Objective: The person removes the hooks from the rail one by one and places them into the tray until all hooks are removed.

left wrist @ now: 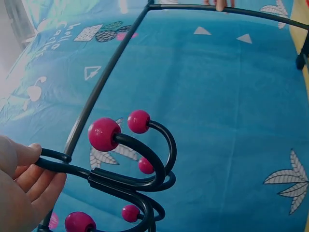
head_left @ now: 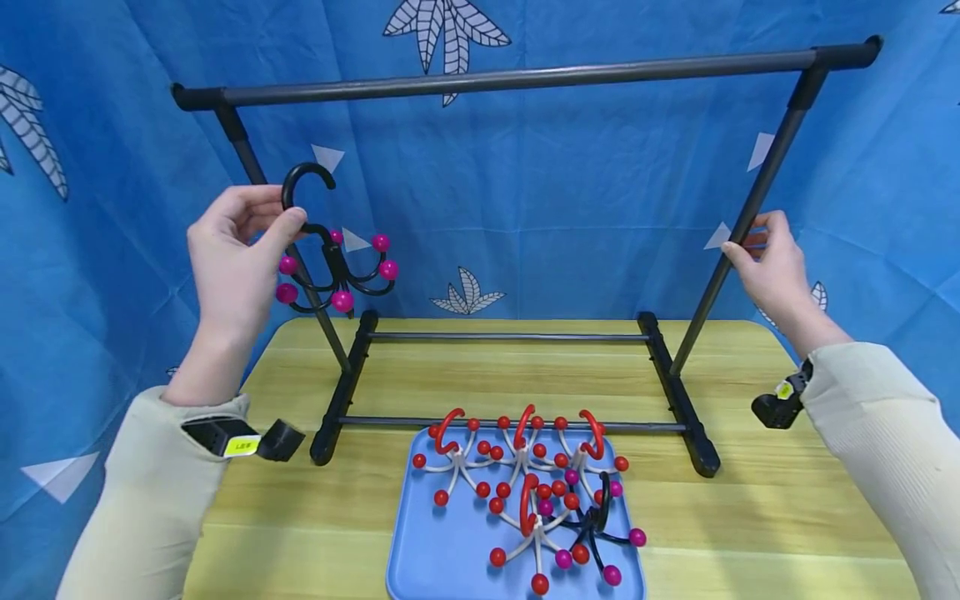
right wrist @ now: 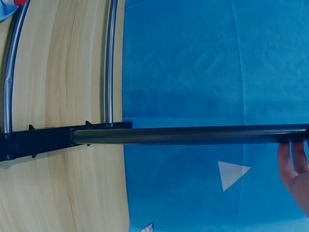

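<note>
My left hand point(head_left: 236, 258) pinches the black hook of a multi-arm hanger point(head_left: 335, 260) between thumb and fingers. Magenta balls tip the hanger's curved black arms, which hang below the hook. In the head view it overlaps the left post of a dark garment rack point(head_left: 517, 80), well below the top bar. The hook's curved end points up and to the right, around nothing. My right hand point(head_left: 776, 267) grips the rack's right post point(head_left: 750, 218), thumb in front and fingers behind; the right wrist view shows only some fingers point(right wrist: 286, 166) at this post point(right wrist: 193, 135).
In front of the rack lies a blue tray point(head_left: 442, 575) with several white-armed hangers point(head_left: 537, 533) with red hooks and red balls, plus one black hanger point(head_left: 592, 521) with magenta balls. Black feet point(head_left: 678, 392) carry the rack on the wooden table point(head_left: 810, 517). Blue patterned cloth point(head_left: 525, 183) hangs behind.
</note>
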`<state>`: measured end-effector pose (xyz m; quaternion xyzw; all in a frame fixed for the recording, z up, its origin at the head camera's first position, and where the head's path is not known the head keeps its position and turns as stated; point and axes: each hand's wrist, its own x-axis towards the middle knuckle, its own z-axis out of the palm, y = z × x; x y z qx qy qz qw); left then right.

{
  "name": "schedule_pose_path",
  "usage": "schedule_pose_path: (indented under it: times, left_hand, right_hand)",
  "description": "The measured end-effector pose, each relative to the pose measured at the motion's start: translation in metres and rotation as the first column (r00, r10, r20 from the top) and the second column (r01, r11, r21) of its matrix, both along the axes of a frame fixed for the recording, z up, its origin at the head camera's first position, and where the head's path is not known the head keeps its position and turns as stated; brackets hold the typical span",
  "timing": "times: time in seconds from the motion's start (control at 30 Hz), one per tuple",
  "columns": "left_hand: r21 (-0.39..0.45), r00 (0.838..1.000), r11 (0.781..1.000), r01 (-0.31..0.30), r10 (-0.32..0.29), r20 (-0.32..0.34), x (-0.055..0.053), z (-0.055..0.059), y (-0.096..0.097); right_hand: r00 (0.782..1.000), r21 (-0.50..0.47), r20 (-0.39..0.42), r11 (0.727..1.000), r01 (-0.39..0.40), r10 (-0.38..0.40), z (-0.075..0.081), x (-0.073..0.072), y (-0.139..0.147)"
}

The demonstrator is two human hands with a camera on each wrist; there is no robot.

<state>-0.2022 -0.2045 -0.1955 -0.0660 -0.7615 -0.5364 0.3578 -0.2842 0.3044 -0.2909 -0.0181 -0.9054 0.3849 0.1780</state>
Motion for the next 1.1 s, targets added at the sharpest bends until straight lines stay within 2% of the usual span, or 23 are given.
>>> schedule_pose_path:
  times: [0.13,0.37,0.5,0.83,0.97,1.1]
  left_hand:
    - [-0.038,1.0,0.999,0.019,-0.019,0.002,0.006,-0.015,0.006]
    - [-0.055,0.994,0.993,0.108,-0.106,0.03,0.016,-0.04,0.016]
    - [-0.032,0.989,0.989,0.142,-0.14,0.054,0.023,-0.053,0.021]
    - [0.028,0.979,0.989,0.144,-0.147,0.143,0.045,-0.076,0.028]
    - [0.026,0.967,0.986,0.165,-0.167,0.194,0.053,-0.087,0.032]
    - [0.037,0.945,0.976,0.215,-0.217,0.244,0.06,-0.099,0.037]
  right_hand:
    - [1.0,-0.002,0.005,1.0,0.002,-0.002,0.0,0.0,0.001]
    - [1.0,-0.005,-0.003,1.0,0.003,-0.003,-0.001,-0.001,0.003]
    - [1.0,-0.007,-0.002,1.0,0.002,-0.002,0.0,-0.002,0.003]
    - [1.0,-0.006,-0.006,1.0,0.005,-0.005,-0.002,-0.002,0.001]
    - [1.0,-0.008,0.001,1.0,0.002,-0.002,-0.001,-0.002,0.001]
    - [1.0,-0.01,0.007,1.0,0.005,-0.005,-0.001,-0.003,0.002]
